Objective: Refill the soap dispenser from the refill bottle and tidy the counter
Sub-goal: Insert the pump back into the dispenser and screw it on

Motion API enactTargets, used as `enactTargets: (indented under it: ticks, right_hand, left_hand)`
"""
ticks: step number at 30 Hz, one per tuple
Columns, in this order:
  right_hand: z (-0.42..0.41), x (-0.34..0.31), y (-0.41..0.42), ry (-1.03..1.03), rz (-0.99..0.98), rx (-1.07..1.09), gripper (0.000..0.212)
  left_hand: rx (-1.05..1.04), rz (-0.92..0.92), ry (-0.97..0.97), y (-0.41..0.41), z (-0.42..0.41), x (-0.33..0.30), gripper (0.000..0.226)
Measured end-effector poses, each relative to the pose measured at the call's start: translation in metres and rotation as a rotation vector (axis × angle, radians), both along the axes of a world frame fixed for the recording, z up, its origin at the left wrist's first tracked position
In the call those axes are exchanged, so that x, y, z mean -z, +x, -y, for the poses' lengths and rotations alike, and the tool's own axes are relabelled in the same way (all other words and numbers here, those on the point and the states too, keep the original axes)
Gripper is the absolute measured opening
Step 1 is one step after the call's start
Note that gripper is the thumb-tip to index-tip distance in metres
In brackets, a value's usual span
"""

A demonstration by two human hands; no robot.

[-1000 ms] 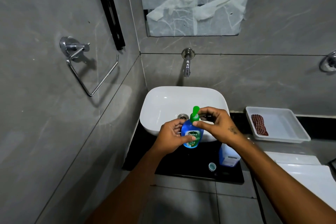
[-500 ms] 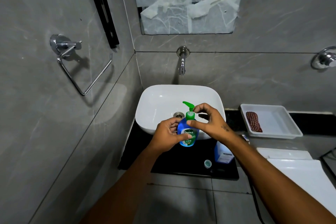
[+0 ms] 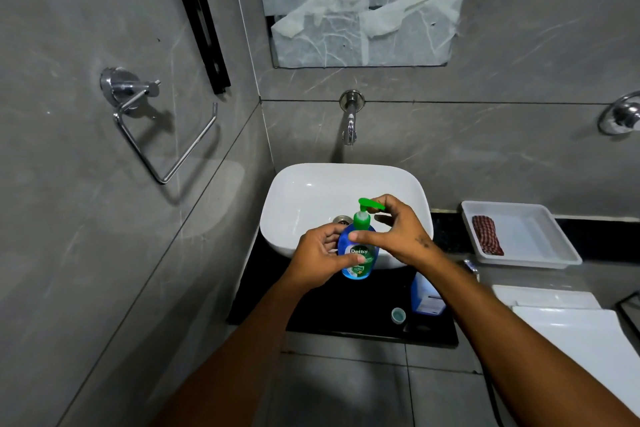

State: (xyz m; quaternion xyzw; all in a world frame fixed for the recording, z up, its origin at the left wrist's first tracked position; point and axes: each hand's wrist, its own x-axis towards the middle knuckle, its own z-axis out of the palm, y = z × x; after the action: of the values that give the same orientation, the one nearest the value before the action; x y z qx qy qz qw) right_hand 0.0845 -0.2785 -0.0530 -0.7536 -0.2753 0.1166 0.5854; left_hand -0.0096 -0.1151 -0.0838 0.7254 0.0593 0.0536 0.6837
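Note:
A blue soap dispenser (image 3: 357, 258) with a green pump head (image 3: 364, 213) is held upright above the black counter (image 3: 325, 319), in front of the white basin (image 3: 311, 198). My left hand (image 3: 320, 258) is wrapped around its body. My right hand (image 3: 398, 230) grips the green pump collar, thumb at the neck and fingers by the nozzle. The blue-and-white refill bottle (image 3: 426, 298) stands on the counter to the right, partly hidden by my right forearm. Its small teal cap (image 3: 398, 315) lies loose on the counter beside it.
A white tray (image 3: 533, 246) holding a folded checked cloth (image 3: 487, 234) sits on the ledge at right. A wall tap (image 3: 350, 121) hangs over the basin. A chrome towel ring (image 3: 152, 128) is on the left wall. A white toilet lid (image 3: 575, 333) lies at lower right.
The pump nozzle has turned from pointing left to pointing right under my right hand. The left hand keeps its hold on the bottle body.

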Motion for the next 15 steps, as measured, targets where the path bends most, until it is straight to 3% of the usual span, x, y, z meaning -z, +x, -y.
enactTargets:
  ticks: [5, 8, 12, 15]
  right_hand:
    - [-0.0023, -0.0009, -0.0001, -0.01, -0.007, -0.044, 0.053]
    - [-0.0023, 0.0, 0.0008, 0.006, -0.016, -0.004, 0.064]
    - [-0.0021, -0.0021, 0.001, 0.04, 0.019, -0.03, 0.047]
    - [-0.0024, -0.0042, 0.0027, 0.026, 0.018, 0.0, 0.063]
  left_hand:
    - [0.006, -0.001, 0.018, 0.0027, -0.0018, 0.0019, 0.044]
    - [0.013, -0.008, 0.02, 0.0046, -0.0001, 0.0034, 0.046]
    - [-0.005, 0.006, 0.04, 0.0063, -0.0018, 0.003, 0.045]
    - [0.01, 0.006, 0.043, 0.0074, -0.0026, 0.0035, 0.045]
